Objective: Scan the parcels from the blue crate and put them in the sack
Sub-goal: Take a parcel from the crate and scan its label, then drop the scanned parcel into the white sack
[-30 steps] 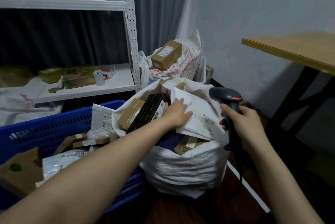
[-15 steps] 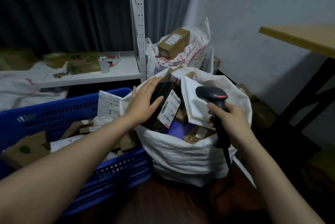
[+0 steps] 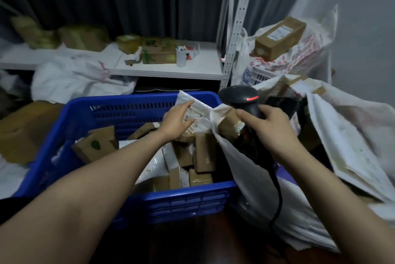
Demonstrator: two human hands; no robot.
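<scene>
The blue crate (image 3: 188,199) stands in the middle, holding several cardboard boxes (image 3: 205,152) and plastic mailers. A white mailer (image 3: 198,111) leans in its far right corner. My left hand (image 3: 176,123) reaches into the crate, with its fingers and thumb lying almost straight against that mailer. My right hand (image 3: 271,131) grips the handle of a black barcode scanner (image 3: 239,98). The scanner's red light is on and its cable hangs down. The scanner is above the seam between the crate and the white sack (image 3: 254,182). The sack stands at the right, stuffed with parcels.
A white shelf (image 3: 166,71) with small boxes and a white cup (image 3: 181,58) runs behind the crate, with its steel post (image 3: 237,28) at the right end. A cardboard box (image 3: 277,37) sits on a bag behind the sack. Another brown box (image 3: 21,129) is at the left.
My left hand has left the black parcel in the sack and swung left into the crate onto the white mailer. The scanner hand and my view have shifted left too.
</scene>
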